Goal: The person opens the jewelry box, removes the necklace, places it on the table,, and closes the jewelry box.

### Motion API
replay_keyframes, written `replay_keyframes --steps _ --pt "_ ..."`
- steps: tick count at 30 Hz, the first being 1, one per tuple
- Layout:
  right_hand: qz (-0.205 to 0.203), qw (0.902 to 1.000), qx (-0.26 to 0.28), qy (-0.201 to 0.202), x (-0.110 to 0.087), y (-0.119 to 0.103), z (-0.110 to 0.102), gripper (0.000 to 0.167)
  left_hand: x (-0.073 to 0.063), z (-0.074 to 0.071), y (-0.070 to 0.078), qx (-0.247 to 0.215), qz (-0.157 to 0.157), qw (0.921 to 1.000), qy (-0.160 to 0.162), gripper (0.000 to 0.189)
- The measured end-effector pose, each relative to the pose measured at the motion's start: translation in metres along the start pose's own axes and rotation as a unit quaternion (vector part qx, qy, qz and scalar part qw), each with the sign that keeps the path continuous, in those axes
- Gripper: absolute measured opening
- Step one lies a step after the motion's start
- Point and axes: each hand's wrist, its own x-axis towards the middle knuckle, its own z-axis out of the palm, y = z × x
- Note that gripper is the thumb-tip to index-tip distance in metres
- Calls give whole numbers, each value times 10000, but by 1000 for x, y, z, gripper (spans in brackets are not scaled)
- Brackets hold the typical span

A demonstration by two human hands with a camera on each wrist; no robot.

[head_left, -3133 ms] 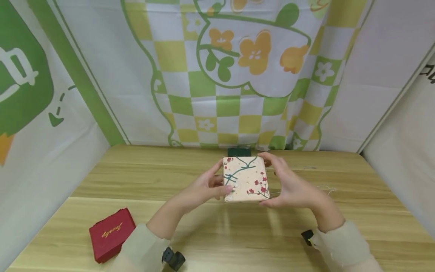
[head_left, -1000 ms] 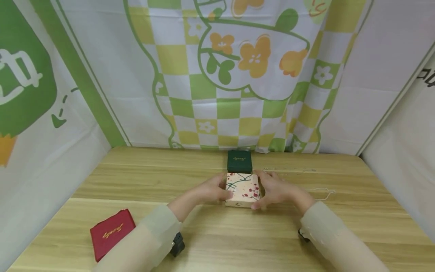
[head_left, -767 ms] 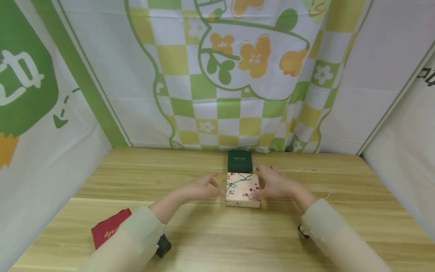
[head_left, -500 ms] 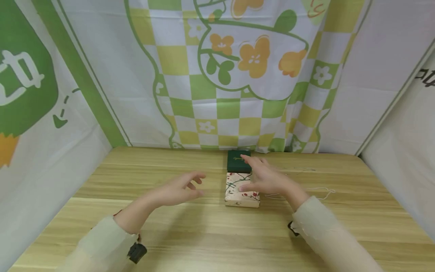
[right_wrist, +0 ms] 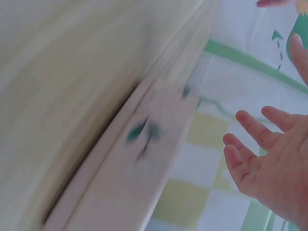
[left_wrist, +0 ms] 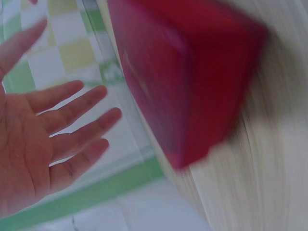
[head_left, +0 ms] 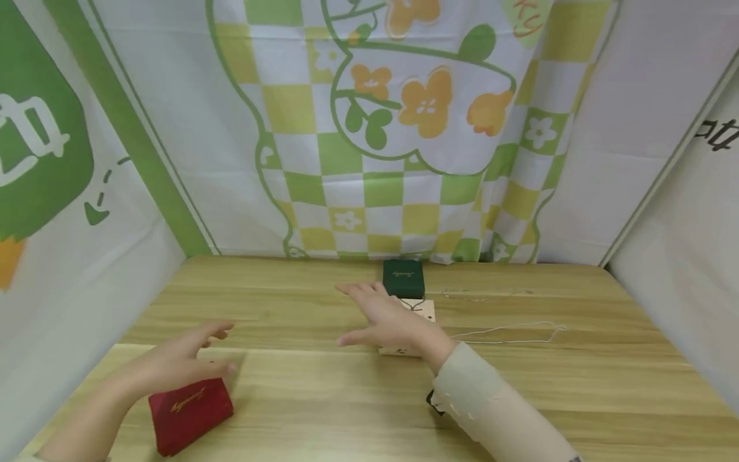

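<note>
My left hand (head_left: 176, 360) hovers over the red box (head_left: 193, 416) with gold script, its fingers spread and nothing held. In the left wrist view the red box (left_wrist: 207, 82) looms large and blurred beside the spread fingers of that hand (left_wrist: 43, 139). Above the cream floral box (head_left: 428, 310) reaches my right hand (head_left: 385, 322), fingers extended and holding nothing; hand and wrist hide much of that box. The right wrist view shows the floral box (right_wrist: 144, 144) close to the loose fingers of the hand (right_wrist: 279, 161). A dark green box (head_left: 403, 280) stands directly behind the floral one.
On the wooden table (head_left: 312, 398), a thin white cord loop (head_left: 522, 341) lies right of the floral box. Fine chain-like strands (head_left: 482, 298) lie farther back. A checked, flowered curtain (head_left: 381, 192) hangs at the back edge.
Both hands held the floral box, lowered it onto the table in front of the green box and let go. The left hand then moved left to the red box; the right hand shifted left.
</note>
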Motion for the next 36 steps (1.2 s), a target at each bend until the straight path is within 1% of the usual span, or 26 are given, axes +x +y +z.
replay_keyframes --steps 1,3,6,8,9,10,12,15,18,20,23,26,29,32,36 --pt "-73 10000 -13 -23 3 -5 4 94 -5 -2 -7 131 -81 9999 -57 79" --pt "-192 9998 -16 -106 10 -16 11 94 -13 -5 -19 201 -366 9988 -275 84" --pt "-326 9989 -163 -292 19 -31 21 94 -24 -5 -31 46 -602 9966 -565 85" --pt "-473 9974 -296 -448 26 -42 29 94 -30 -2 -35 -11 -684 9955 -653 83" --pt "-571 9963 -383 -523 30 -47 34 94 -33 0 -37 -68 -660 9954 -688 83" --pt "-653 9951 -406 -614 34 -52 39 94 -35 2 -38 -47 -611 9956 -705 83" --pt "-800 9928 -340 -821 41 -60 50 94 -37 5 -40 62 -620 9951 -767 84" --pt "-901 9896 -297 -1078 50 -73 64 93 -37 7 -42 128 -751 9930 -908 88" --pt "-1003 9863 -454 -1232 58 -82 75 92 -36 9 -43 305 -890 9911 -943 91" --pt "-1025 9845 -485 -1341 63 -87 80 91 -35 10 -43 342 -928 9905 -952 94" --pt "-949 9825 -518 -1514 68 -94 88 90 -33 13 -43 290 -941 9902 -986 97" --pt "-857 9815 -605 -1599 70 -98 95 89 -31 15 -41 296 -926 9906 -964 97" --pt "-846 9796 -802 -1640 70 -100 100 89 -30 17 -39 309 -862 9916 -909 93" --pt "-787 9784 -913 -1681 70 -100 102 89 -27 17 -36 211 -773 9926 -912 87" --pt "-821 9774 -936 -1710 71 -97 102 88 -21 19 -33 125 -494 9947 -888 83"
